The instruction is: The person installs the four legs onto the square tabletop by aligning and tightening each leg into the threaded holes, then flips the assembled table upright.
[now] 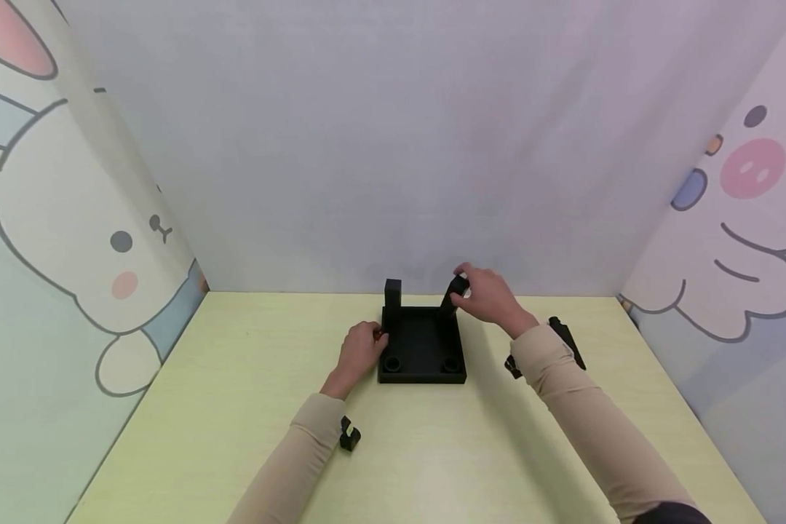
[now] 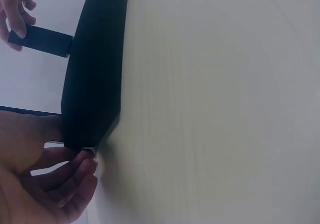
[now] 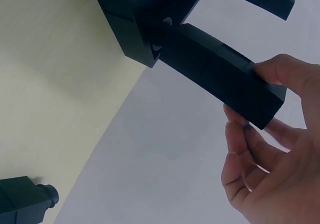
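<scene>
A black square base with a raised rim lies on the table, round sockets showing at its two near corners. One black leg stands upright at the far left corner. At the far right corner, my right hand pinches the upper end of a second black leg, which leans to the right. Its lower end meets the corner; whether it is seated there is hidden. My left hand grips the left side of the base, thumb and fingers at its edge in the left wrist view.
Right of the base lies another black leg with a round peg end. A small black piece is partly covered by the right sleeve. Another small black piece lies beside the left sleeve. A pale wall rises behind the table.
</scene>
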`<state>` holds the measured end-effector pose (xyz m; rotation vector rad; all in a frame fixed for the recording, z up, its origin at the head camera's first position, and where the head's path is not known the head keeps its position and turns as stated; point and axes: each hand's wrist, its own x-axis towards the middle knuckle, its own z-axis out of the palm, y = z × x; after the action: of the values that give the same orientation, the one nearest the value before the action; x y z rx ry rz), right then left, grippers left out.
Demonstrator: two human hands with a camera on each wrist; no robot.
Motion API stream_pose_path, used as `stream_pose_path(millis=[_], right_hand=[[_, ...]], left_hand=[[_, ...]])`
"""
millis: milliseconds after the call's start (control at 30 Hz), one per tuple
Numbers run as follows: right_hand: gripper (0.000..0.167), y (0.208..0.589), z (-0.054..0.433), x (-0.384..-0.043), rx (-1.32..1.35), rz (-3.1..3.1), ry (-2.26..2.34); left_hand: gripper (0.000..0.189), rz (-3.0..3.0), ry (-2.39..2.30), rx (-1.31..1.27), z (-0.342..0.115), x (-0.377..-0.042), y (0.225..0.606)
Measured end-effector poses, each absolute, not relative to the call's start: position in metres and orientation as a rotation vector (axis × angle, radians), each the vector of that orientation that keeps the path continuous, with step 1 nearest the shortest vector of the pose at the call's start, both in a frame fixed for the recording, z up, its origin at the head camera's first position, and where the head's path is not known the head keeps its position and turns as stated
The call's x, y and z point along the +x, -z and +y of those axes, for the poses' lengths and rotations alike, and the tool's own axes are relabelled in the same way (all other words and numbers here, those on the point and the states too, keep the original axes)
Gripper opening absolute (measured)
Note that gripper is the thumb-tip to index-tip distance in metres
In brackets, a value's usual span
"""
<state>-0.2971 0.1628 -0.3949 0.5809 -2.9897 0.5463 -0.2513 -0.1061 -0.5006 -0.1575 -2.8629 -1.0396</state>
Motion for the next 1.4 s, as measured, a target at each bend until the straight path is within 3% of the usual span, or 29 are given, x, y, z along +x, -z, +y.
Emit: stream_pose_path(millis=[200,1067,1400], right_hand=[[0.054,0.392,0.168,-0.297,0.646,-2.966,-0.545],[0.035,0.389,0.162,-0.296,0.641,-2.907,-0.388],[0.042,0.39,0.159,-0.298,0.638,-2.897,-0.313]], left_hand=[[0.021,-2.855,1.044,-0.157,-0.106,-0.252,0.501],[0.021,-2.864,1.024,-0.167,-0.106,-0.254,0.503],[0.02,-2.86,1.02,-0.183,-0.108,-0.255,0.505]])
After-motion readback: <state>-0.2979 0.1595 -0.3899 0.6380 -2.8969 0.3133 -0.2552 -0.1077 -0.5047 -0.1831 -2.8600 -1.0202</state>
